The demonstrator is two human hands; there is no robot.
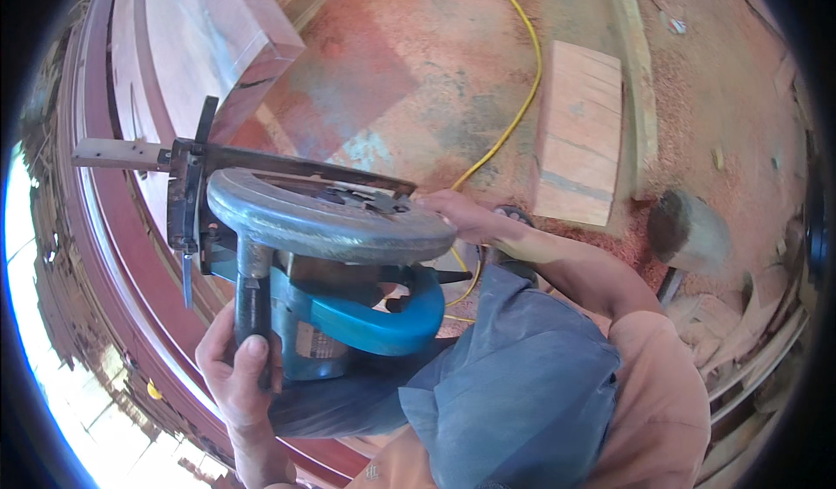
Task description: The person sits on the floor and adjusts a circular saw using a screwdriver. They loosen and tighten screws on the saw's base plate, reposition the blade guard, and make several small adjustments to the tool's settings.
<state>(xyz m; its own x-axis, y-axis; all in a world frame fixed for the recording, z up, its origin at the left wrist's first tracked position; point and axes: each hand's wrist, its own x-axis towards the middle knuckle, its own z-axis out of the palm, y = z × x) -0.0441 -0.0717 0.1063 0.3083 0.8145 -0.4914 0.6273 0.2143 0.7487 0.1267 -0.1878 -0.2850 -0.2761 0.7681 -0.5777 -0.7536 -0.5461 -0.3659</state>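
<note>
The person held a saw (pixel 340 263) up in front of the body, tipped on its side. It was a power saw with a blue body, a grey round guard and a rusty flat base.

The left hand (pixel 239 367) was wrapped tight around the dark front grip of the saw. The right hand (pixel 457 215) reached to the far edge of the guard, near the blade. Its fingers were mostly hidden behind the guard, so it was not clear if they gripped anything there or only touched it.

The saw was lifted off the wood and was not cutting. A long red plank (pixel 209 45) lay to the left, apart from the saw. A short pale board (pixel 579 132) lay on the floor (pixel 392 62) farther off, beside a yellow cord (pixel 522 80).

Red sawdust covered the floor, so it looked as if a lot of sawing was already done. It looked like the person was checking or fixing the blade. No new cut had begun yet.
</note>
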